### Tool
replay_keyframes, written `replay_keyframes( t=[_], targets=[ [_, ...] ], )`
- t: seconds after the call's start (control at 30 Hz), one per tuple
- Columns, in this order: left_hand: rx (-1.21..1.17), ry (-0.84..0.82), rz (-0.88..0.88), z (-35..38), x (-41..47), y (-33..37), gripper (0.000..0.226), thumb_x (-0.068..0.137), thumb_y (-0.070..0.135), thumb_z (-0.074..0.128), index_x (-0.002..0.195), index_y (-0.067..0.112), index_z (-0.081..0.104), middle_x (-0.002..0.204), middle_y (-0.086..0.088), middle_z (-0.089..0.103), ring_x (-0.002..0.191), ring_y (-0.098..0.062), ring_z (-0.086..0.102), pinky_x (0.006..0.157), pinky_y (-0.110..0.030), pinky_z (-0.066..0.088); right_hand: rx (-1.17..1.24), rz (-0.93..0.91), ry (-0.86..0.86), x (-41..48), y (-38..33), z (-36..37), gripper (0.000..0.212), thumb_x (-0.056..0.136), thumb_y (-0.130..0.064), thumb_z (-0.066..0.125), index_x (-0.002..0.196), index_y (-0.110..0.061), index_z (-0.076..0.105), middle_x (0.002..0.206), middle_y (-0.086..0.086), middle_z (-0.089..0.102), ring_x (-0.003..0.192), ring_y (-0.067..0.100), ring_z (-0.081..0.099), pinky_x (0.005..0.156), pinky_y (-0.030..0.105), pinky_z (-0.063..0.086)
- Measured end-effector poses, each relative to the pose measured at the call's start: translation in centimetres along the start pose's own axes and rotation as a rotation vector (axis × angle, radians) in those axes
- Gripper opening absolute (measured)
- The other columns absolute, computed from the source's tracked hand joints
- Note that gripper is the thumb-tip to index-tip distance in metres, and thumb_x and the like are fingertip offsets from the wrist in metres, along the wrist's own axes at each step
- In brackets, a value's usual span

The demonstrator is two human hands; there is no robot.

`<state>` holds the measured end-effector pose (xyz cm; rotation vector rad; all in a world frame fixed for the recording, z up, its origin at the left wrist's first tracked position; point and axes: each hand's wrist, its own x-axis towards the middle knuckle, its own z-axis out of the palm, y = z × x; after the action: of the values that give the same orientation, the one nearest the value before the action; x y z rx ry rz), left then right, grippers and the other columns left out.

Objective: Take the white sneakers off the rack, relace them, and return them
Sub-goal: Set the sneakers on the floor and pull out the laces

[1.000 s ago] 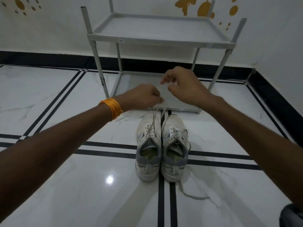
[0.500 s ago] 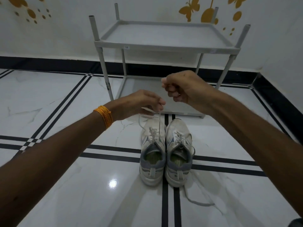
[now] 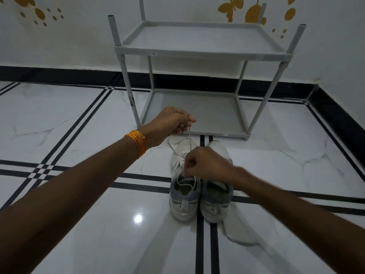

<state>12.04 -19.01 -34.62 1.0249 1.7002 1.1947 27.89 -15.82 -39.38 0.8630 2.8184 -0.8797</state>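
Observation:
Two white sneakers with grey heels stand side by side on the floor, toes toward the rack: the left sneaker (image 3: 182,202) and the right sneaker (image 3: 216,204). My left hand (image 3: 169,123) is raised above the left shoe's toe and pinches one end of its white lace (image 3: 190,139), which runs taut down to the shoe. My right hand (image 3: 205,165) is down over the left sneaker's eyelets, fingers pinched on the lace there. It hides part of both tongues. A loose lace (image 3: 237,240) from the right sneaker trails on the floor.
The grey two-shelf rack (image 3: 197,52) stands just beyond the shoes against the white wall, both shelves bare. The floor is glossy white marble with black stripes. A black skirting runs along the walls, with a corner at the right.
My right hand has dropped from beside the left hand down onto the left sneaker's eyelets. My left hand stays raised, holding the lace end, now pulled straighter.

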Motion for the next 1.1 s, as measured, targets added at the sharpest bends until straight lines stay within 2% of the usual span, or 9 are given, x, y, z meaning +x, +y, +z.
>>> replay_keyframes(
  t=[0.13,0.27,0.47,0.57,0.63,0.73,0.83,0.97,1.1],
  targets=[
    [-0.017,0.013,0.002,0.7,0.4,0.1,0.019,0.09,-0.002,0.052,0.098,0.0,0.069,0.077,-0.008,0.062,0.064,-0.011,0.056,0.055,-0.017,0.048,-0.232,0.132,0.181,0.9,-0.1,4.8,0.049,0.078,-0.06,0.065,0.089,-0.012,0.063,0.086,0.005,0.067,0.074,0.018,0.061,0.066,0.031,0.05],
    [-0.002,0.013,0.023,0.8,0.4,-0.1,0.018,0.091,0.0,0.052,0.095,0.003,0.07,0.076,-0.006,0.062,0.062,-0.009,0.057,0.054,-0.016,0.048,-0.155,0.18,0.294,1.9,-0.5,5.5,0.04,0.086,-0.043,0.064,0.102,-0.007,0.06,0.1,0.011,0.066,0.089,0.027,0.064,0.066,0.03,0.042],
    [0.013,0.018,0.029,0.7,0.5,-0.5,0.018,0.091,0.0,0.052,0.098,0.002,0.069,0.077,-0.006,0.062,0.063,-0.009,0.057,0.057,-0.017,0.048,0.281,0.386,0.223,2.6,0.1,4.8,0.017,0.082,-0.022,0.065,0.083,-0.005,0.066,0.081,0.01,0.07,0.076,0.025,0.067,0.069,0.035,0.057],
    [0.044,0.007,0.069,0.5,0.2,-0.5,0.018,0.089,-0.001,0.052,0.096,0.004,0.067,0.078,-0.005,0.061,0.064,-0.009,0.056,0.057,-0.018,0.048,0.758,0.471,0.121,1.4,-0.6,1.8,0.015,0.086,-0.023,0.057,0.077,-0.012,0.058,0.073,0.002,0.057,0.067,0.016,0.053,0.06,0.029,0.045],
    [0.062,-0.011,0.075,0.2,0.0,-0.4,0.018,0.087,-0.002,0.052,0.093,0.009,0.065,0.081,-0.005,0.06,0.066,-0.01,0.055,0.058,-0.02,0.046,0.911,0.412,0.079,0.3,-1.1,-1.1,0.019,0.088,-0.024,0.052,0.07,-0.018,0.053,0.074,0.001,0.053,0.071,0.016,0.047,0.067,0.028,0.039],
    [0.15,-0.089,0.083,-0.1,-0.3,0.0,0.019,0.084,-0.002,0.057,0.098,0.01,0.06,0.086,-0.007,0.06,0.068,-0.011,0.055,0.058,-0.021,0.046,0.827,0.226,0.205,-0.8,-1.8,-5.7,0.028,0.091,-0.024,0.053,0.064,-0.018,0.056,0.074,0.003,0.063,0.076,0.017,0.057,0.079,0.035,0.045],
    [0.248,-0.149,0.1,0.5,-0.5,0.4,0.031,0.076,-0.004,0.066,0.099,0.011,0.052,0.085,-0.007,0.059,0.069,-0.014,0.056,0.06,-0.021,0.051,0.838,0.007,0.298,-1.1,-3.0,-9.8,0.033,0.096,-0.023,0.053,0.064,-0.016,0.056,0.059,-0.001,0.058,0.059,0.012,0.056,0.07,0.031,0.05],
    [0.539,0.135,0.379,2.1,-0.2,0.0,0.039,0.073,-0.001,0.069,0.102,0.009,0.046,0.079,-0.005,0.056,0.068,-0.019,0.057,0.063,-0.039,0.056,0.598,-0.161,0.422,-0.1,-3.8,-11.7,0.031,0.096,-0.029,0.054,0.071,-0.011,0.057,0.061,0.001,0.052,0.056,0.011,0.048,0.057,0.021,0.045],
    [0.712,0.335,0.649,2.6,-0.2,0.1,0.045,0.08,-0.001,0.064,0.121,0.004,0.043,0.074,-0.007,0.057,0.059,-0.023,0.059,0.051,-0.037,0.053,0.599,-0.182,0.536,0.9,-3.0,-10.9,0.032,0.095,-0.03,0.057,0.079,-0.003,0.062,0.067,0.007,0.056,0.058,0.014,0.051,0.058,0.027,0.046]
  ],
)
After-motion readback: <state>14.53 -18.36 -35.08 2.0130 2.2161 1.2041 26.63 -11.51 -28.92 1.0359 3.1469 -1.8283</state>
